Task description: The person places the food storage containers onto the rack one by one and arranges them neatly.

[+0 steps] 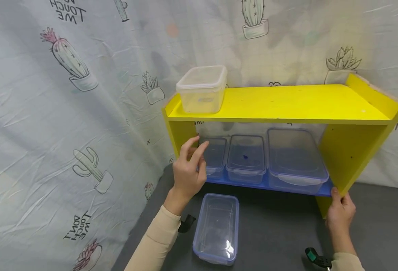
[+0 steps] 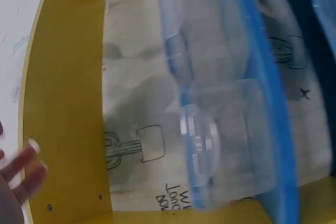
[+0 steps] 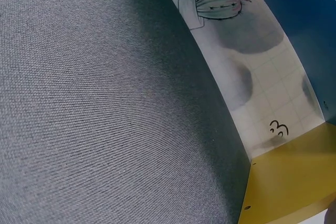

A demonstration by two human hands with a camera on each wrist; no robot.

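**Left hand at the small tub on the blue shelf, right hand steadying the yellow rack**

At about nine o'clock of the rack, the left hand (image 1: 186, 171) is raised before the smallest lidded container (image 1: 214, 156), fingers loosely spread and extended, gripping nothing; they sit just beside its near corner, and I cannot tell whether they touch it. That container stands on the blue lower shelf (image 1: 322, 190), leftmost of three, with a mid-size container (image 1: 246, 158) and a large container (image 1: 295, 160) toward three o'clock. Below, at six o'clock, an open lidless tub (image 1: 216, 227) lies on the mat. A frosted lidded box (image 1: 202, 89) stands at the top board's left end. At four o'clock the right hand (image 1: 340, 214) grasps the rack's right leg (image 1: 349, 156), thumb curled over its front edge.

Risk, as I judge it: the small tub is smooth and close against the yellow side panel (image 2: 65, 114), so a shallow pinch could slip or nudge its neighbour; pulling hard could shift the rack if the right hand's hold loosens.

The surface is a grey woven mat (image 3: 105, 108); a cactus-print sheet (image 1: 66, 113) hangs behind and to the left.
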